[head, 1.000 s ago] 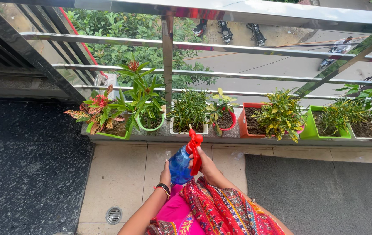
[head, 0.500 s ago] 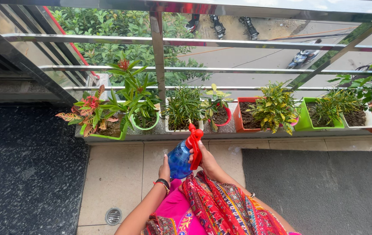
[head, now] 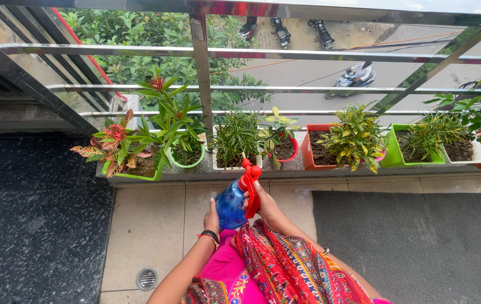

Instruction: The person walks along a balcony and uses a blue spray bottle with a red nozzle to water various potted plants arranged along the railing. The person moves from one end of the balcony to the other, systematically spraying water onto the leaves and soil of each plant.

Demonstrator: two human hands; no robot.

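**Head view: bottle aimed at the pots, no watering visible yet**

Head camera shows the blue spray bottle [head: 231,204] held just below the middle of the picture, its red trigger head [head: 250,181] pointing toward twelve o'clock. Your left hand [head: 212,217] cups the bottle's side at about eight o'clock, fingers wrapped on it. Your right hand [head: 267,205] is closed round the neck and the red trigger from four o'clock; whether the trigger is squeezed cannot be told.

No mist or stream shows at the nozzle, so you seem to be at the aiming stage, with the spraying itself left to do.

Straight ahead at twelve o'clock sits the white pot with thin green leaves [head: 237,141], nearest the nozzle. At ten o'clock stand the green tub of red and yellow leaves [head: 117,151] and the tall plant with a red flower [head: 173,115]. Toward two o'clock come the orange pot [head: 311,153], the speckled yellow bush [head: 355,135] and the bright green tub [head: 393,151]. Soil there looks dark, though wetness cannot be judged. The steel railing [head: 200,67] stands behind.
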